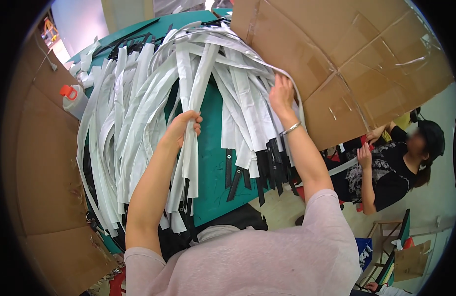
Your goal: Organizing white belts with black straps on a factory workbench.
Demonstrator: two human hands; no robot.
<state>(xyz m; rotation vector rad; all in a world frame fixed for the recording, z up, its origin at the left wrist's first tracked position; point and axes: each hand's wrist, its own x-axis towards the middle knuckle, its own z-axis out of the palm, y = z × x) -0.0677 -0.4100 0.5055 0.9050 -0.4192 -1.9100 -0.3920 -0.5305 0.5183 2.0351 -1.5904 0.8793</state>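
Long black straps with metal eyelets at their ends (229, 167), most of their length in white sleeves, lie heaped over a green table (212, 148). My left hand (185, 126) is closed around a small bundle of the white-sleeved straps (191, 153), which hang toward me below the fist. Out to the right, my right hand (282, 93) rests against the outer straps of the heap with its fingers extended. One white strap (295, 91) curves past these fingers, beside the cardboard. A bracelet circles my right wrist.
Large cardboard sheets (346, 64) rise on the right, and more cardboard (45, 163) stands on the left. A white jug with a red cap (72, 101) is at the table's left edge. To the right, a person in black (393, 165) holds a pale strip.
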